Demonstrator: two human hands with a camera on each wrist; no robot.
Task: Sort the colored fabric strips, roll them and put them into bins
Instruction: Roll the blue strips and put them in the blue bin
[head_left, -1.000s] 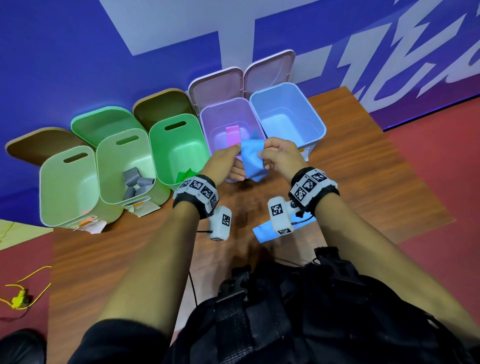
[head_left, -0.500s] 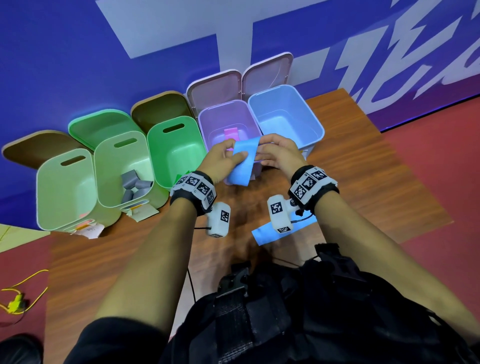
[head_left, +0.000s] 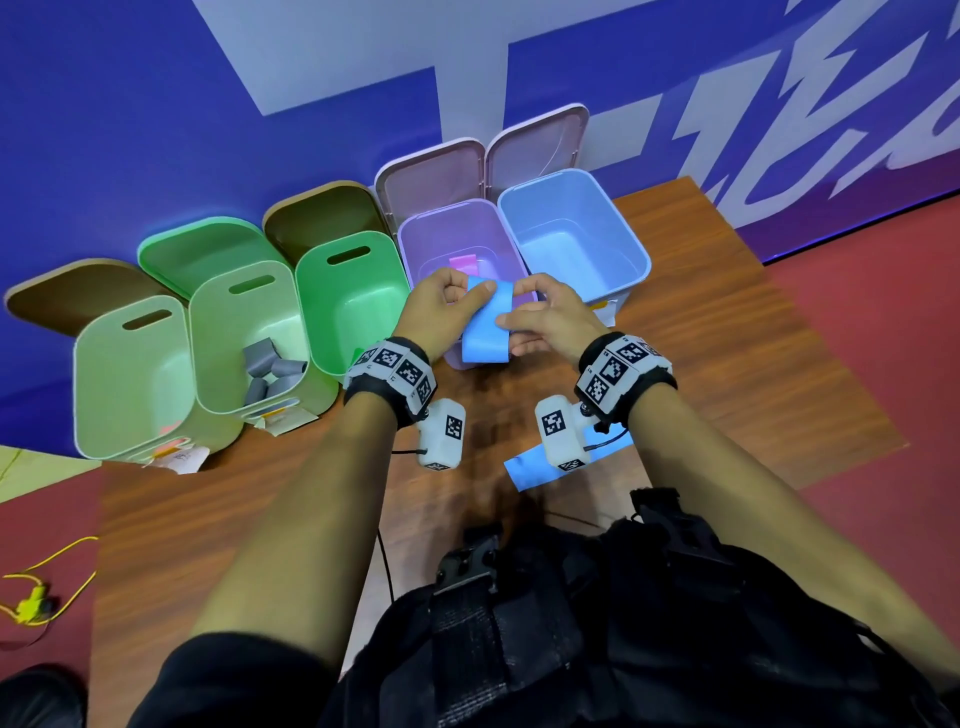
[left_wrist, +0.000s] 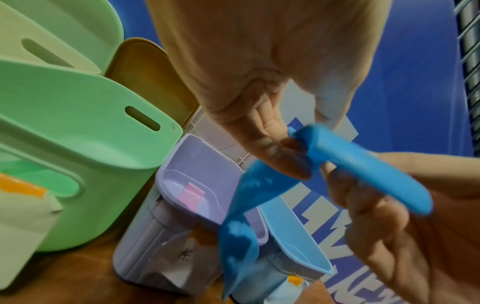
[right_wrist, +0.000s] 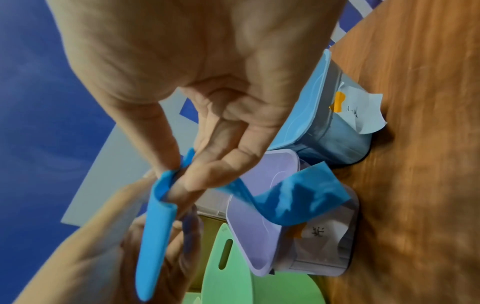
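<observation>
Head cam: both hands (head_left: 441, 312) (head_left: 550, 317) pinch blue strip (head_left: 485, 332) w/ end curled

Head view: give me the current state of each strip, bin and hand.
Blue strip: partly rolled, held by both hands, tail hanging.
Left hand: pinching the roll.
Right hand: pinching the roll.
Second blue strip: flat on the table.
Blue bin: lid open, nothing visible inside.
Purple bin: open, pink strip inside.
Middle green bin: open, grey rolls inside.
</observation>
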